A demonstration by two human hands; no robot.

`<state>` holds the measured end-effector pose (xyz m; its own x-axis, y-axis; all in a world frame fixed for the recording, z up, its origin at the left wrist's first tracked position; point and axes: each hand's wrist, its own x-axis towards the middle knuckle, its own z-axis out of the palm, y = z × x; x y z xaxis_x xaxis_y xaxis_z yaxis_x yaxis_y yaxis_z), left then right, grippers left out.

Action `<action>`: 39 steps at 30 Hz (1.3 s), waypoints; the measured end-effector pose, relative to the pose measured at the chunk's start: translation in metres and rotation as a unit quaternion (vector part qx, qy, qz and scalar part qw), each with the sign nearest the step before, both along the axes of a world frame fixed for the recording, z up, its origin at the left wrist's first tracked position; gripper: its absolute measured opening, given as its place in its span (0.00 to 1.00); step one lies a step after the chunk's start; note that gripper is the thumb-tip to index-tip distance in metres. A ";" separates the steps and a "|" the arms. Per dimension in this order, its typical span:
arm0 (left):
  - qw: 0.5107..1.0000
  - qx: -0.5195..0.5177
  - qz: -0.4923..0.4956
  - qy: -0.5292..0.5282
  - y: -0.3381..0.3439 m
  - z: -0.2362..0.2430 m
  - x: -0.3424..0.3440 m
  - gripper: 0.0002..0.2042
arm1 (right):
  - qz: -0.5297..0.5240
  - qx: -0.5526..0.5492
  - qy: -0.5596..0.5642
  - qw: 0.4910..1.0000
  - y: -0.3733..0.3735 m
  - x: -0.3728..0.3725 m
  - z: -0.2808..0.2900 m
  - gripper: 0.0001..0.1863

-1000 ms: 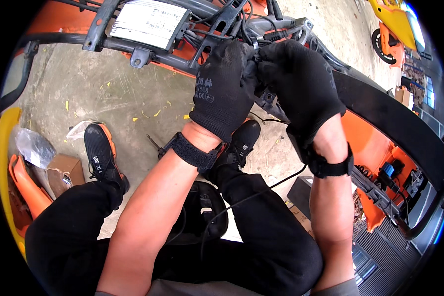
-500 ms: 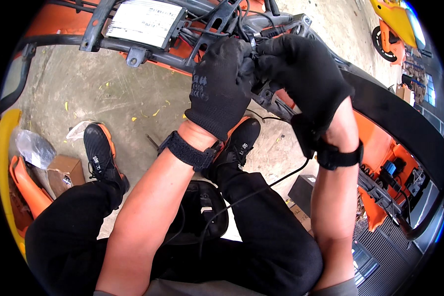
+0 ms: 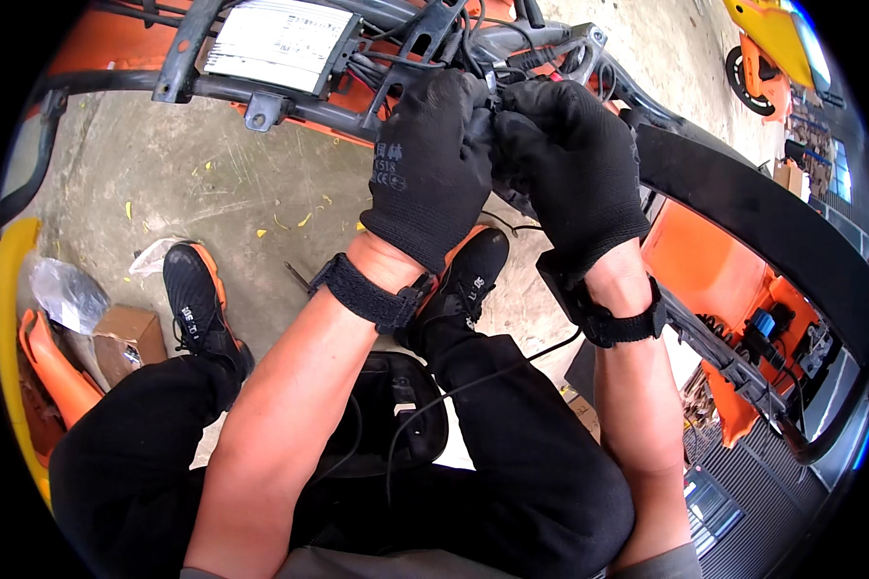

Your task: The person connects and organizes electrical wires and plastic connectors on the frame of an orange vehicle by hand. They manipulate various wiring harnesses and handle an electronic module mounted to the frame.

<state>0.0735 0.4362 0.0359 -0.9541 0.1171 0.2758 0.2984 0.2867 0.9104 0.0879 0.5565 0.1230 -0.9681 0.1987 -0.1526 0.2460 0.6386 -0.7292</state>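
Note:
My left hand (image 3: pixel 430 164) and my right hand (image 3: pixel 565 169), both in black gloves, meet at a bundle of black cables (image 3: pixel 473 43) on a dark metal vehicle frame (image 3: pixel 174 53). Both have curled fingers pinched around something small at the bundle, hidden by the fingertips. A small silver piece shows just above where they meet. Left of my hands sits a silver box with a white label (image 3: pixel 282 43). A dark connector (image 3: pixel 526 60) lies above my right hand, and a loose black cable (image 3: pixel 483 376) runs down across my right leg.
Orange body panels (image 3: pixel 695 256) and a long black rail (image 3: pixel 743 193) are at the right. A yellow vehicle (image 3: pixel 772 39) stands behind. On the concrete floor (image 3: pixel 116 232) lie a cardboard box (image 3: pixel 130 333), plastic bags (image 3: pixel 68 289) and a black molded part (image 3: pixel 357 425) between my legs. Yellow and orange panels (image 3: pixel 53 367) are at left.
My right wrist and forearm swung out to the right half a second ago and are now back further left. My left hand has shifted slightly upward; both stay at the cables.

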 end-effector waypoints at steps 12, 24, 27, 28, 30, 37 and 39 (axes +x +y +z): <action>1.000 0.011 -0.009 -0.002 0.001 -0.004 -0.001 0.09 | 0.005 0.005 0.013 1.000 0.005 0.000 -0.006 0.08; 1.000 0.019 -0.017 0.017 0.000 -0.004 -0.002 0.08 | 0.022 0.024 -0.019 0.999 0.002 -0.006 0.007 0.07; 0.999 0.031 -0.021 -0.005 -0.001 0.000 -0.001 0.09 | 0.017 -0.014 -0.062 0.998 0.006 -0.011 0.011 0.06; 1.000 0.024 -0.015 -0.003 -0.001 0.000 -0.001 0.08 | 0.030 0.001 -0.079 0.996 0.007 -0.013 0.013 0.06; 1.000 0.011 -0.002 0.000 0.000 0.001 0.000 0.08 | 0.056 0.032 -0.114 0.991 0.010 -0.016 0.016 0.08; 0.999 0.034 -0.007 -0.017 0.000 0.001 0.000 0.08 | 0.090 0.029 -0.145 0.985 0.017 -0.025 0.020 0.08; 0.999 0.030 -0.002 -0.012 0.000 -0.001 0.000 0.09 | 0.093 0.025 -0.162 0.982 0.017 -0.028 0.022 0.07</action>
<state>0.0736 0.4357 0.0354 -0.9601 0.1040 0.2597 0.2773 0.2308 0.9326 0.0599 0.5730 0.1454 -0.8906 0.0382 -0.4532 0.3356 0.7276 -0.5983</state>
